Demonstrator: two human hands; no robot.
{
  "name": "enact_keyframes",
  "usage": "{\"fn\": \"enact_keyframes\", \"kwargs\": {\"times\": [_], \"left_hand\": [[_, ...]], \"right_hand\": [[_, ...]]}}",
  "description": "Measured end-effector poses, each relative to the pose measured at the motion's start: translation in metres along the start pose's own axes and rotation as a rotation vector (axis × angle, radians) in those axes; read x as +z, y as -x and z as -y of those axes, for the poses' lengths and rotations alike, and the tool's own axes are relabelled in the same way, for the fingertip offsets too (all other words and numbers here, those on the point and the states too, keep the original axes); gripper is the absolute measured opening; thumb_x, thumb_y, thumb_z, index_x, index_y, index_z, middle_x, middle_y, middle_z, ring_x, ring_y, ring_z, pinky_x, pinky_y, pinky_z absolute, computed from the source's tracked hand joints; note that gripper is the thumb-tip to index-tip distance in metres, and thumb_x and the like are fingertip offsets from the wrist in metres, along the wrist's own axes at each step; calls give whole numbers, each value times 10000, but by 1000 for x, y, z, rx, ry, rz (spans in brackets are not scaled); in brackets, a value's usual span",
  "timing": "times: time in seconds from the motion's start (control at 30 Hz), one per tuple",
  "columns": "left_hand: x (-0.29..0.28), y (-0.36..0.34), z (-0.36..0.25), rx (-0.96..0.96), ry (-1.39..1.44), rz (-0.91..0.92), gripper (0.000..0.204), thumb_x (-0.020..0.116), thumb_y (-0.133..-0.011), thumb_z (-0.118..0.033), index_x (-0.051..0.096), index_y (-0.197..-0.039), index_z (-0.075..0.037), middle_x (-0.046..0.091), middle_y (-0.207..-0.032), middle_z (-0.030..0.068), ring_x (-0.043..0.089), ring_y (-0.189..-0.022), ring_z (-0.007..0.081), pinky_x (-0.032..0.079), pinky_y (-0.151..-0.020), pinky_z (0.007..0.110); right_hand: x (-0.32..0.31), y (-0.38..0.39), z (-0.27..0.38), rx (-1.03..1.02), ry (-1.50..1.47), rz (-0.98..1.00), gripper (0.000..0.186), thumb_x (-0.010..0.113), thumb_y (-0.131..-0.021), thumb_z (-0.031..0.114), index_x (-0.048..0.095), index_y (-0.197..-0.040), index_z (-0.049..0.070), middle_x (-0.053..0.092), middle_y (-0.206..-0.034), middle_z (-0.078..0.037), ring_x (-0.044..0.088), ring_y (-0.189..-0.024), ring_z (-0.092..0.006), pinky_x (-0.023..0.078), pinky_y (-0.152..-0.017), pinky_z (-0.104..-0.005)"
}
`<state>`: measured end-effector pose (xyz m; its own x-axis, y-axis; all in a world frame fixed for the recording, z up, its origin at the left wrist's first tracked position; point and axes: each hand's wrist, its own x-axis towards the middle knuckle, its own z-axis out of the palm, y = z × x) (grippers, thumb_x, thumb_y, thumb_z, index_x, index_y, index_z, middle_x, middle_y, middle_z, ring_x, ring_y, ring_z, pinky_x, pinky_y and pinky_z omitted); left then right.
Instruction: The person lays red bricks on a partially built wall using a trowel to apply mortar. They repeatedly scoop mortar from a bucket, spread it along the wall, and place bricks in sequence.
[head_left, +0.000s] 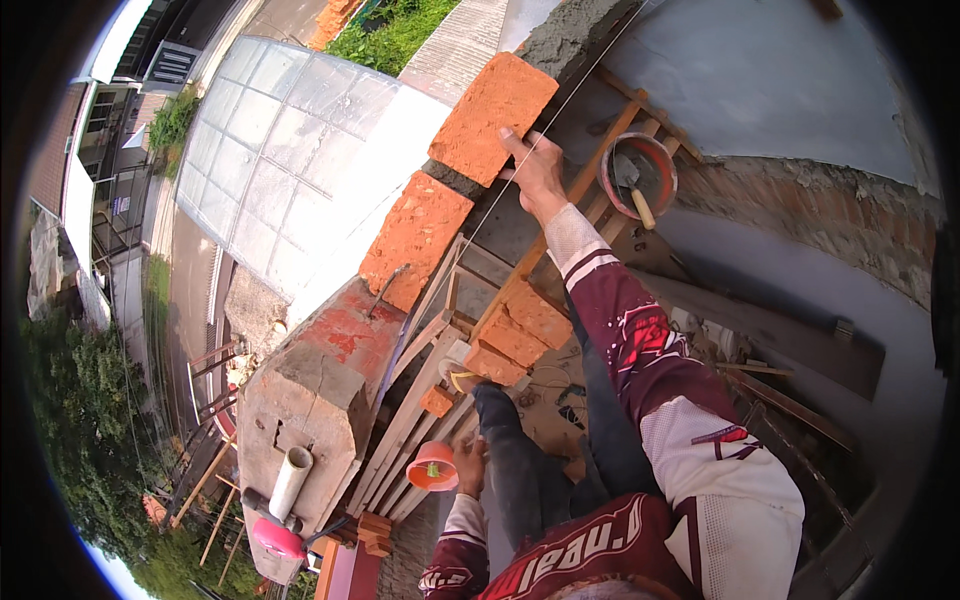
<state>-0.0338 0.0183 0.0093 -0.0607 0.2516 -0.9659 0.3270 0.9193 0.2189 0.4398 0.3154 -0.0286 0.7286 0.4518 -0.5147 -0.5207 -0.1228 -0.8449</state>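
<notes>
My right hand (pixel 537 168) grips the near right edge of an orange brick (pixel 495 112), thumb on its top face and the other fingers partly hidden beside it. The brick lies on a narrow wall top. A dark mortar joint (pixel 455 178) separates it from a second brick (pixel 415 240), which has a bent metal rod (pixel 388 290) at its near end. A taut string (pixel 540 135) runs along the wall beside my right hand. Lower down, my left hand (pixel 470 466) is closed at the side of a small orange plastic cup (pixel 430 467) with something green inside.
A bucket (pixel 638 175) with a wooden-handled trowel (pixel 642 207) stands on scaffold planks (pixel 590 180). Several bricks (pixel 520 330) are stacked by my legs. Fresh mortar (pixel 570 40) covers the wall's far end. A concrete ledge (pixel 300 400) carries a pipe (pixel 292 480); left of the wall, the ground lies far below.
</notes>
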Motion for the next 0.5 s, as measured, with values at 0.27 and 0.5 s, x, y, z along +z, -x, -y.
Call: {"fn": "enact_keyframes", "kwargs": {"times": [0.27, 0.5], "left_hand": [[7, -3, -13, 18, 41, 24, 298, 595, -953, -209, 565, -1210, -60, 636, -1059, 64, 655, -925, 197, 546, -727, 328], [-7, -1, -30, 81, -153, 80, 200, 588, -941, -165, 592, -1122, -77, 585, -1034, 35, 637, -937, 193, 557, -756, 354]], "right_hand": [[1, 1, -8, -79, 60, -36, 276, 734, -900, 204, 665, -1058, -11, 704, -942, -56, 630, -796, -108, 517, -635, -296], [2, 1, -14, -157, 16, -81, 265, 746, -885, 177, 669, -1038, -25, 707, -919, -69, 637, -796, -103, 513, -687, -280]]}}
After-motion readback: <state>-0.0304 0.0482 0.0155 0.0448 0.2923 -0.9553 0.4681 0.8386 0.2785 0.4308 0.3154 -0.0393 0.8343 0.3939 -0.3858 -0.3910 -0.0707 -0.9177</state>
